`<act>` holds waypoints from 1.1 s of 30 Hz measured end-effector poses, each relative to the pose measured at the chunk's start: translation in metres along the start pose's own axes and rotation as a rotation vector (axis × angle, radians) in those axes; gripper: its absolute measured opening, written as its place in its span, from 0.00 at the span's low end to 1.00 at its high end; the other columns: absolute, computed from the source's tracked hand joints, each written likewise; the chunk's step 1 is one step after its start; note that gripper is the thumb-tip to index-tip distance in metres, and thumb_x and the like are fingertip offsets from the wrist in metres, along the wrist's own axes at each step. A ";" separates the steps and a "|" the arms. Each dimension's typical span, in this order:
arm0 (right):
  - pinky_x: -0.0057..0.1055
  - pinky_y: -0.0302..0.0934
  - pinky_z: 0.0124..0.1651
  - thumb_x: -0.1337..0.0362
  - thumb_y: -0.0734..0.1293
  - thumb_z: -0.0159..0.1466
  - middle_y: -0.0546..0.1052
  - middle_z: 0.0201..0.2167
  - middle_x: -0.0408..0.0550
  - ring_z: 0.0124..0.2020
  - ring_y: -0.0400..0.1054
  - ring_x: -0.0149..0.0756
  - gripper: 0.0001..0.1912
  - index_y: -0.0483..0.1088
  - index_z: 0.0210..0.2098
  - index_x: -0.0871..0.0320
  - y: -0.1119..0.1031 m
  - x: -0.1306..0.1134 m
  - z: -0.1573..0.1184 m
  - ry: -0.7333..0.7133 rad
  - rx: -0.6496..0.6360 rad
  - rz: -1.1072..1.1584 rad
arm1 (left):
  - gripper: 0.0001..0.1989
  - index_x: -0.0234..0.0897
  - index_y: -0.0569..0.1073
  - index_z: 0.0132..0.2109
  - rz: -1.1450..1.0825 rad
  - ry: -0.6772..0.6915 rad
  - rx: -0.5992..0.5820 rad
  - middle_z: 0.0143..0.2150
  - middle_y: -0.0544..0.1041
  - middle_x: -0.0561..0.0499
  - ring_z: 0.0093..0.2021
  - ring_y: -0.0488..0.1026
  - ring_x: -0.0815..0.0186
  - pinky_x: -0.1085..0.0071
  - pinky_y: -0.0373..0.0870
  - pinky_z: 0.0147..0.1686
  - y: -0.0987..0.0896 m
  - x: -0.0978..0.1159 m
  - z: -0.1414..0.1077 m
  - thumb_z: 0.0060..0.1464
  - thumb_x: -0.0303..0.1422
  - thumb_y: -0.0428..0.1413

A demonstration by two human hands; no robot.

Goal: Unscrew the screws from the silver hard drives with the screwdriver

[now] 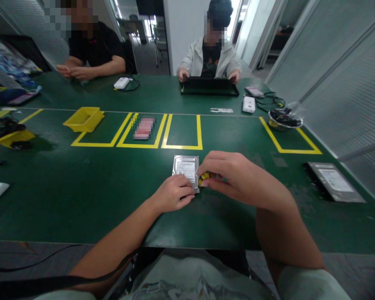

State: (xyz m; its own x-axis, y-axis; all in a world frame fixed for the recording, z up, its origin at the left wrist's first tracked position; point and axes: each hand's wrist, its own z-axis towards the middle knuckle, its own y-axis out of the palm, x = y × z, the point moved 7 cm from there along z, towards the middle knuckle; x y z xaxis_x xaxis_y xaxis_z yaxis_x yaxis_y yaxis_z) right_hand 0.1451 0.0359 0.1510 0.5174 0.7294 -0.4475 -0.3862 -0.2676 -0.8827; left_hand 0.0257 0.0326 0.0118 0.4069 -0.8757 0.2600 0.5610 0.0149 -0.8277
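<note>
Right hand [234, 173]: you clamp the yellow-and-black tool [203, 179] at the hard drive's [186, 163] right edge.
Left hand [172, 193]: laid on the hard drive; whether you grip it, I cannot tell.

Silver hard drive [186, 166], lying flat with its white-labelled face up, near end partly covered by my left fingers [185, 192], a small yellow-and-black piece [203, 179], partly hidden, pinched in my right fingers [213, 166] beside the drive

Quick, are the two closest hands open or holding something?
Left hand: fingers resting on the hard drive; can't tell whether it grips.
Right hand: closed, holding a small yellow-and-black object.
</note>
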 end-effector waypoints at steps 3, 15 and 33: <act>0.30 0.59 0.42 0.69 0.63 0.67 0.74 0.37 0.48 0.38 0.67 0.34 0.07 0.72 0.41 0.61 -0.001 0.002 0.000 0.005 0.004 -0.006 | 0.07 0.38 0.78 0.40 -0.013 -0.004 -0.006 0.37 0.77 0.47 0.39 0.73 0.62 0.63 0.68 0.40 0.001 -0.002 -0.001 0.60 0.32 0.55; 0.29 0.60 0.45 0.74 0.61 0.66 0.72 0.43 0.48 0.41 0.66 0.31 0.11 0.73 0.42 0.59 -0.002 -0.002 -0.005 -0.014 -0.068 0.075 | 0.07 0.38 0.78 0.40 -0.022 -0.013 0.002 0.40 0.78 0.47 0.40 0.73 0.61 0.63 0.68 0.41 0.001 -0.002 -0.002 0.60 0.32 0.56; 0.30 0.62 0.47 0.75 0.60 0.67 0.75 0.45 0.49 0.43 0.69 0.33 0.13 0.75 0.43 0.60 0.000 -0.002 -0.006 -0.026 -0.071 0.058 | 0.07 0.37 0.79 0.38 -0.045 -0.028 0.020 0.38 0.77 0.47 0.38 0.72 0.62 0.63 0.68 0.40 -0.002 -0.002 0.000 0.59 0.31 0.56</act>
State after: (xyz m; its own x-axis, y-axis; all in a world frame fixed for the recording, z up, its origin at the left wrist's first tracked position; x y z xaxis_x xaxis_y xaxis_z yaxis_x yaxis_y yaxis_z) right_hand 0.1486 0.0306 0.1508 0.4753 0.7274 -0.4949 -0.3590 -0.3531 -0.8640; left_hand 0.0245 0.0341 0.0130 0.4010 -0.8618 0.3107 0.5932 -0.0142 -0.8050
